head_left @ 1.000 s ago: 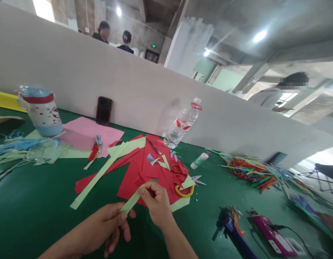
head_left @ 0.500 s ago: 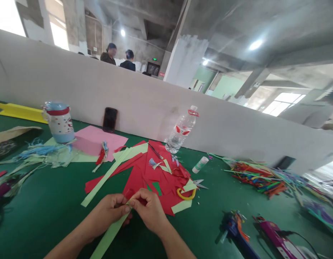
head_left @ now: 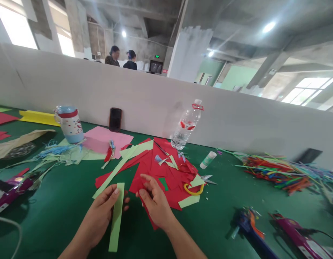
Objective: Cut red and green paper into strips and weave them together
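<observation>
My left hand (head_left: 104,210) is closed on a light green paper strip (head_left: 117,219), its thumb pressed on the upper end while the strip hangs down toward me. To the right, my right hand (head_left: 155,205) has curled fingers around a narrow red paper strip (head_left: 150,217), whose lower end shows beneath the palm. Behind both hands lie overlapping red paper sheets (head_left: 144,172). A longer green strip (head_left: 115,172) slants across their left side. Scissors with a yellow handle (head_left: 193,189) rest on the right of the pile.
A water bottle (head_left: 186,126) and glue stick (head_left: 208,160) stand beyond the pile. At right are pipe cleaners (head_left: 279,172), a blue tool (head_left: 249,226) and a purple glue gun (head_left: 295,233). A cup (head_left: 70,124), phone (head_left: 115,119) and pink paper (head_left: 109,138) are at left.
My hands have moved apart; before, they met at the green strip's upper end. The green strip now stays in my left hand alone. The view has turned slightly left.
</observation>
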A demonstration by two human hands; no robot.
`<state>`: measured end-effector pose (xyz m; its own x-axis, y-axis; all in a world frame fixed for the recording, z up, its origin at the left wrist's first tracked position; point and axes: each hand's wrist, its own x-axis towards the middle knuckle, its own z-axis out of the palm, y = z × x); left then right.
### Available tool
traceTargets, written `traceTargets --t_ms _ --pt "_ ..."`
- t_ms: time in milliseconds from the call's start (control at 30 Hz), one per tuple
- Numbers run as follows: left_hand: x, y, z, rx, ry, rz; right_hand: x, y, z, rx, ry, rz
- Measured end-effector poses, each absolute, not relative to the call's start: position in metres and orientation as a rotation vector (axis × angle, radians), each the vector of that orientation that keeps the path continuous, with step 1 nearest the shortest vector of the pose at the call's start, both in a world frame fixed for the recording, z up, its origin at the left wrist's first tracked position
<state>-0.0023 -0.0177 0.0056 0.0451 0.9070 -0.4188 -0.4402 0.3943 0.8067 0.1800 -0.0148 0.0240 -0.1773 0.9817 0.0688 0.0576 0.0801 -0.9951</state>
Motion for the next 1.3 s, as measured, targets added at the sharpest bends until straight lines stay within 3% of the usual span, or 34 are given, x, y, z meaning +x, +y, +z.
traceTargets --t_ms 300,600,1300 --pt "-0.005 -0.018 0.011 0.429 1.025 1.265 0.174 -0.016 0.019 -1.182 -1.414 1.334" --pt "-0.015 -0.012 0.013 0.283 1.057 1.450 0.193 -0.004 0.034 -1.247 -1.204 1.196" --pt "-0.014 -0.012 0.005 0.360 1.118 1.402 0.202 -0.001 0.032 -1.265 -1.240 1.026"
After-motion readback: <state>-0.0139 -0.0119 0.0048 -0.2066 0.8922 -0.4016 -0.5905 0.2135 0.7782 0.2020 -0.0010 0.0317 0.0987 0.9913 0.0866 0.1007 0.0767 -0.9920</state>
